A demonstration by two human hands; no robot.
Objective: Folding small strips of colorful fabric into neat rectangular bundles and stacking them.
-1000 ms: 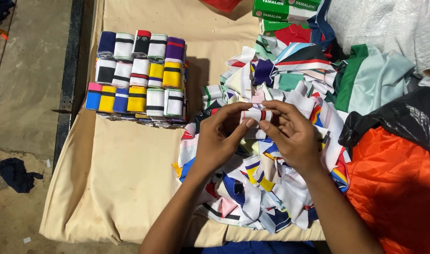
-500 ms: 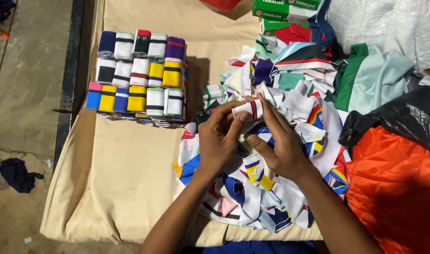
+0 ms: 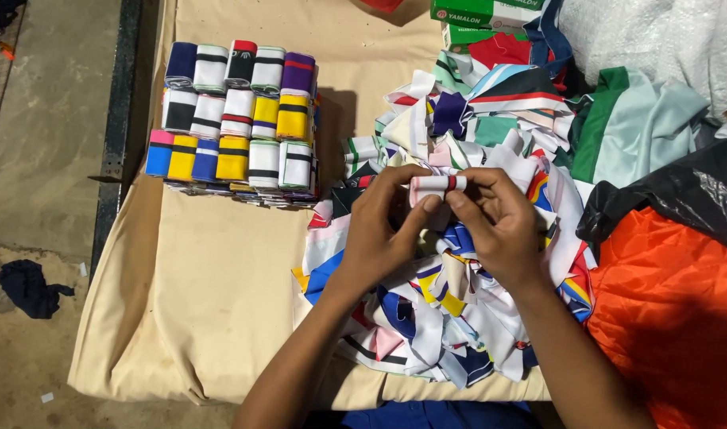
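Both hands meet over a heap of loose striped fabric strips (image 3: 459, 318). My left hand (image 3: 383, 230) and my right hand (image 3: 498, 222) together pinch a small folded strip (image 3: 436, 185), white with a red and dark stripe, held level between thumbs and fingertips. To the left, a neat block of folded strips (image 3: 236, 119) in blue, white, yellow, purple and pink lies in three rows on the beige cloth (image 3: 220, 302).
An orange cloth (image 3: 665, 318) under a black plastic bag (image 3: 681, 199) lies at the right. Green and mint fabric (image 3: 641, 127) and green boxes (image 3: 483, 12) sit at the back right. The table's left edge (image 3: 113, 183) drops to a concrete floor with a dark rag (image 3: 30, 286).
The folded strip has been turned and pressed flat between my fingertips; my hands shifted slightly and now hold it level.
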